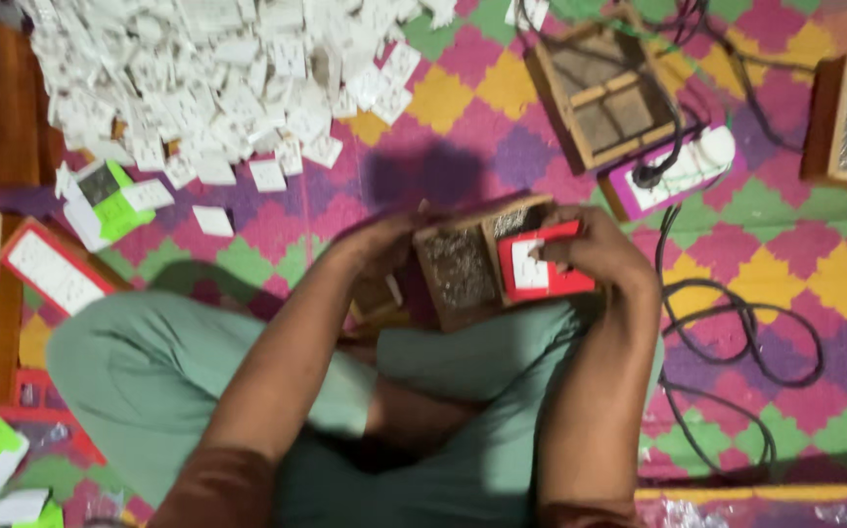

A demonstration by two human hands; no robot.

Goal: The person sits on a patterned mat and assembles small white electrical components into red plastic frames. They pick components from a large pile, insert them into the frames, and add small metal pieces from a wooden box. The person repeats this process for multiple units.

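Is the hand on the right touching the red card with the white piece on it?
Touching. The head view shows the right hand wrapped around the red card, its fingers lying on the card's edge beside the white piece.

My view, looking down: loose pale-green trousers (150, 376), fabric creased. Brown short sleeves (210, 494) at frame bottom, ending above elbows. Forearms bare. Left hand (379, 249), right hand (595, 249) bare: no gloves, no watch, no rings I can see.
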